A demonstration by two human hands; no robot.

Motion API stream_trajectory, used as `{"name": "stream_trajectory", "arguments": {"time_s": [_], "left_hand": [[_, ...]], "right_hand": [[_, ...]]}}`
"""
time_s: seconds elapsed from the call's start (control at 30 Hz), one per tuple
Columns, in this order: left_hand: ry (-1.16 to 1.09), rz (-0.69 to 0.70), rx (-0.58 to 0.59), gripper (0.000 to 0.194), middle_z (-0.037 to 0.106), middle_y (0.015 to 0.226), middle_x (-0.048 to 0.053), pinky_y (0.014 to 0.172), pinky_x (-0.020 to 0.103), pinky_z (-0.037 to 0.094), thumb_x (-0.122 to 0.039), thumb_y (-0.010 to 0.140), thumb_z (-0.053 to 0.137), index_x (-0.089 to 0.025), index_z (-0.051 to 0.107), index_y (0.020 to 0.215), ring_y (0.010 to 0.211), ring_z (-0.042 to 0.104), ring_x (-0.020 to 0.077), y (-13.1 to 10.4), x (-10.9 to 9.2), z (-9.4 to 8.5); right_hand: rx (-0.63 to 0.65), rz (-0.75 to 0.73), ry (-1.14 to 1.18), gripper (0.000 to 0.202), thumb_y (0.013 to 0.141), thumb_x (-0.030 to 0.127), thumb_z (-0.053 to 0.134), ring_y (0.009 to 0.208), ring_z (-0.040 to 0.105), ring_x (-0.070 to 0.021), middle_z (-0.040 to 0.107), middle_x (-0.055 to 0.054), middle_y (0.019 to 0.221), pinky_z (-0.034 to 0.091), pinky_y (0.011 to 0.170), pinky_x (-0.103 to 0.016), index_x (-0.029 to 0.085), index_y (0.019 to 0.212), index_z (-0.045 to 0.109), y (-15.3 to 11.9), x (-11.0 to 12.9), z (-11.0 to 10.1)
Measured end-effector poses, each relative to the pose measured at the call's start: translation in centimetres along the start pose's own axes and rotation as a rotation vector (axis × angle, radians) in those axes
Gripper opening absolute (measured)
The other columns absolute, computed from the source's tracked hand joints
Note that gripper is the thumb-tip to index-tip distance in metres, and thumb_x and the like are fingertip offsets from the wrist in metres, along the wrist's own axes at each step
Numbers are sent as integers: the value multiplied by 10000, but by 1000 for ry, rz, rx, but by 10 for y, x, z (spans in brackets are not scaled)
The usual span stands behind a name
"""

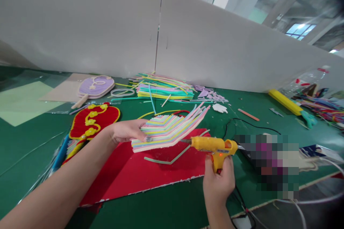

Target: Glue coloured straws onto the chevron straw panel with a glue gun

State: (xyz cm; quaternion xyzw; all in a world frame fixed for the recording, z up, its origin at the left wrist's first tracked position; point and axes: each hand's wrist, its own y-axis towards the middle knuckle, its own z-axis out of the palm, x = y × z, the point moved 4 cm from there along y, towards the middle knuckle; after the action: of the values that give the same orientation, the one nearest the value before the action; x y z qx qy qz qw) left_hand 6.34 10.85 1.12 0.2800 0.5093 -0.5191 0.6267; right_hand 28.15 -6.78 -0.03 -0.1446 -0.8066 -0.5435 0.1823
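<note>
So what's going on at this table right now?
The person's left hand holds a striped panel of bent pastel strips above a red sheet. The right hand grips a yellow glue gun, its nozzle at the panel's lower edge; whether it touches is hard to tell. One pale green bent strip lies loose on the sheet, and a pile of strips lies behind the panel.

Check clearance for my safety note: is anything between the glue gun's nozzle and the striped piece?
Nothing visible is: the nozzle of the glue gun in the right hand sits close beside the striped piece. The bent green strip lies below, on the red sheet.
</note>
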Motion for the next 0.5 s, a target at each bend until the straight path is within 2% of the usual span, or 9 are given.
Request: {"name": "stream_trajectory", "arguments": {"time_s": [0.3,0.5], "left_hand": [[-7,0,-27,554,730,1051,71,774,234,504,-292,572,843,-159,693,1089,922,668,203,0,-1,-1],[-22,0,-41,580,730,1051,66,747,204,505,-304,550,858,-163,691,1087,908,672,181,-1,1,-5]], "right_hand": [[-13,-11,-54,330,848,400,597,816,651,-282,649,-199,893,535,684,-382,84,941,614,2,0,-1],[-17,-1,-58,278,837,341,620,845,646,-275,644,-192,925,534,719,-386,93,961,610,2,-2,-2]]}}
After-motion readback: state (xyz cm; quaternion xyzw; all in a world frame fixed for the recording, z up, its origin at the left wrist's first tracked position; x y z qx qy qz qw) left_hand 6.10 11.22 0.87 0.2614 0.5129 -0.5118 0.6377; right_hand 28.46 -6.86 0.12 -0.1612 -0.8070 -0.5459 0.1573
